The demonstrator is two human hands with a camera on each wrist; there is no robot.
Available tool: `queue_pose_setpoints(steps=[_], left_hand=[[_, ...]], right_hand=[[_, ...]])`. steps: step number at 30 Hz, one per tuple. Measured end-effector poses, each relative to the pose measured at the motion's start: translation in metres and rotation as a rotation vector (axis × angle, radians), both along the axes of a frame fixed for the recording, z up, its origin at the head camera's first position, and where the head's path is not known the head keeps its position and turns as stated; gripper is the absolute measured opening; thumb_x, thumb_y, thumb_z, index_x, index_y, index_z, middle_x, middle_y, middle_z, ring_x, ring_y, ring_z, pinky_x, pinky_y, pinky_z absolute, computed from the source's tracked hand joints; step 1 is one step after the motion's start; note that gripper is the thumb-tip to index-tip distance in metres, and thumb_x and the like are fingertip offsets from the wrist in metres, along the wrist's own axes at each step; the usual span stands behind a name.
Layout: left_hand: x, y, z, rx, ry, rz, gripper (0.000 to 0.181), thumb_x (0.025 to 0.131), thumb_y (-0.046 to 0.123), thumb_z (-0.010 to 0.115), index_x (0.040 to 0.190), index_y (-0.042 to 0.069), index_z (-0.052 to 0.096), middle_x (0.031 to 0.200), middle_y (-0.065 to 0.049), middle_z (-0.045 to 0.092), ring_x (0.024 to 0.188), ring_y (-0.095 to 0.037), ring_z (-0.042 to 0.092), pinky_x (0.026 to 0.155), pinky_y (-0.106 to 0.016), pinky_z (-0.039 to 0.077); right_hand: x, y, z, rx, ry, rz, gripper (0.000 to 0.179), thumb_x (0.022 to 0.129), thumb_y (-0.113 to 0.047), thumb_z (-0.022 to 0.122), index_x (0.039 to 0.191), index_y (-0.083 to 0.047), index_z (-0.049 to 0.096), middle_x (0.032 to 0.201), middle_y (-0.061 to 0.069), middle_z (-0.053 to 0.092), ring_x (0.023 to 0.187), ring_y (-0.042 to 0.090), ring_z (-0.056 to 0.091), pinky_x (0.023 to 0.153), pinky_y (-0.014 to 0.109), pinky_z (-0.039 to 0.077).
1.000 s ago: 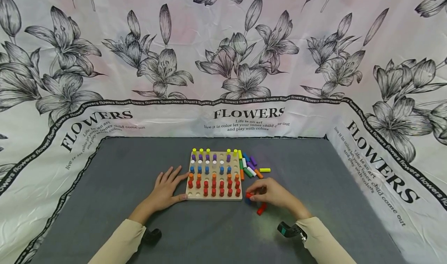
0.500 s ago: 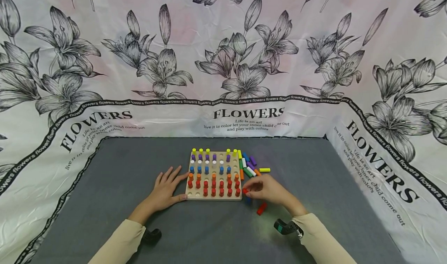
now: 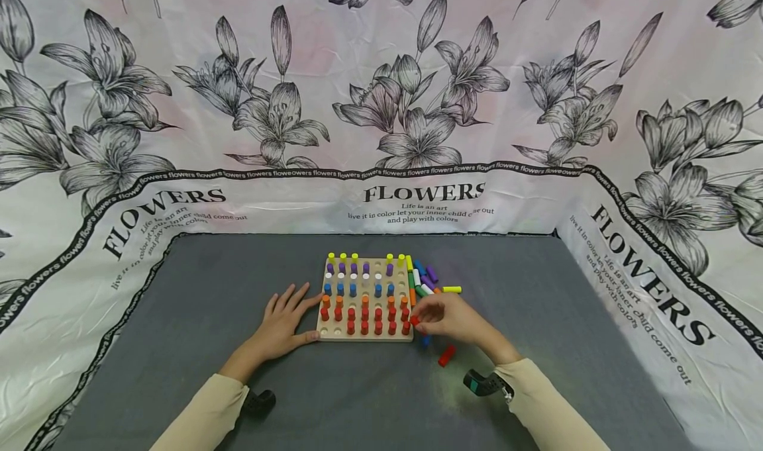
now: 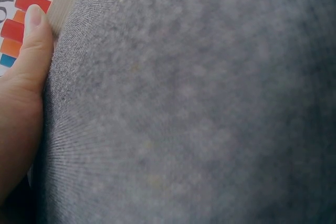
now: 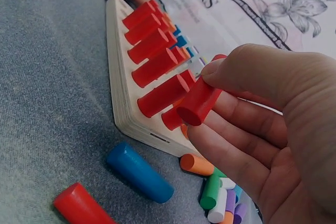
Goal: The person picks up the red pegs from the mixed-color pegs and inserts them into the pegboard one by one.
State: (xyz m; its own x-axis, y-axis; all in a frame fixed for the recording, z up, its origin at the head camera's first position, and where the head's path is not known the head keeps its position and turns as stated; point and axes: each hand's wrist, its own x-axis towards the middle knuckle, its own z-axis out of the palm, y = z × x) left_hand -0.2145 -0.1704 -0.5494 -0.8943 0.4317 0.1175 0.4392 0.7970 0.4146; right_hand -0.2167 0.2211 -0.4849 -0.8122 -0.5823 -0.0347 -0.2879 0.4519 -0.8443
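Note:
A wooden pegboard (image 3: 334, 337) stands on the grey cloth, with rows of yellow, purple, white, blue, orange and red pegs upright in its holes. My right hand (image 3: 456, 318) is at the board's right edge. Between thumb and fingers it pinches a red peg (image 5: 199, 100), held tilted beside the red rows in the right wrist view. My left hand (image 3: 283, 325) lies with spread, straight fingers at the board's left side, its thumb (image 4: 37, 40) against the edge. Some holes show at the board's near left corner.
Right of the board lies a pile of loose pegs in several colours, among them a green peg (image 5: 210, 191) and an orange peg (image 5: 197, 164). A blue peg (image 5: 139, 172) and another red peg (image 3: 446, 355) lie nearer. Flower-printed cloth (image 3: 417, 202) rises behind the table.
My right hand has carried the red peg left and slightly away from me, up to the board's right edge. My left hand and the board have stayed put.

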Motion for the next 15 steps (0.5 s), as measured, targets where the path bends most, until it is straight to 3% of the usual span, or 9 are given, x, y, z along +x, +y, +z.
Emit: queue_pose_setpoints(steps=[7, 15], left_hand=[[0.000, 0.000, 0.001, -0.008, 0.004, 0.000, 0.079, 0.086, 0.048, 0.071, 0.153, 0.022, 0.039, 0.164, -0.017, 0.023, 0.151, -0.048, 0.017, 0.115, -0.072, 0.010], [-0.001, 0.000, -0.001, -0.001, -0.004, -0.003, 0.079, 0.086, 0.050, 0.070, 0.154, 0.023, 0.038, 0.165, -0.017, 0.022, 0.151, -0.048, 0.016, 0.114, -0.073, 0.009]], right_hand=[[-0.001, -0.003, 0.005, -0.019, -0.005, -0.027, 0.022, 0.089, -0.015, 0.075, 0.106, -0.004, 0.069, 0.104, 0.017, 0.072, 0.086, 0.010, 0.068, 0.077, 0.023, 0.057], [0.000, -0.011, 0.007, -0.009, 0.002, -0.070, 0.019, 0.088, -0.016, 0.075, 0.104, -0.007, 0.070, 0.102, 0.012, 0.071, 0.086, 0.013, 0.066, 0.076, 0.023, 0.056]])
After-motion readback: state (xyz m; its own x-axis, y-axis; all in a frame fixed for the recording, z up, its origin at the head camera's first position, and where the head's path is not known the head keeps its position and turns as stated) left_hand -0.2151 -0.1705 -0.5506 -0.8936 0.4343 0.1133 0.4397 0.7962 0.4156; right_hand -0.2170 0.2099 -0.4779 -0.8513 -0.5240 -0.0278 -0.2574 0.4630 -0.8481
